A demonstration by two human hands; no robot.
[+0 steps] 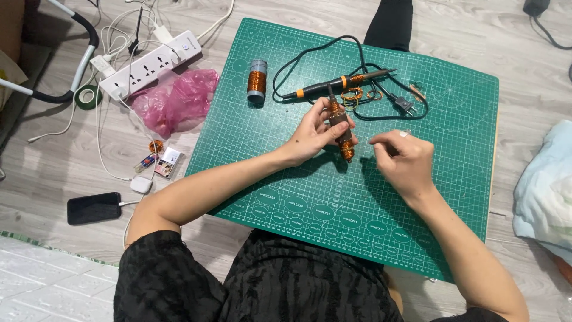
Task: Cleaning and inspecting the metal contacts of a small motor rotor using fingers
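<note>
My left hand [313, 134] grips a small motor rotor [341, 128] wound with copper wire, held over the green cutting mat [453, 119]. My right hand [405, 158] sits just right of the rotor with fingers pinched together; a fine wire between them cannot be made out. Above the hands lies a black and orange soldering iron [339, 83] with its black cord and plug [405, 106]. Loose copper wire coils [353, 94] lie by the iron. A spool of copper wire [257, 80] stands at the mat's upper left.
Left of the mat on the wooden floor are a white power strip [149, 64] with cables, a pink plastic bag [176, 98], a green tape roll [88, 96], a black phone [93, 207] and a white charger [141, 184]. A light blue cloth [548, 191] lies at the right.
</note>
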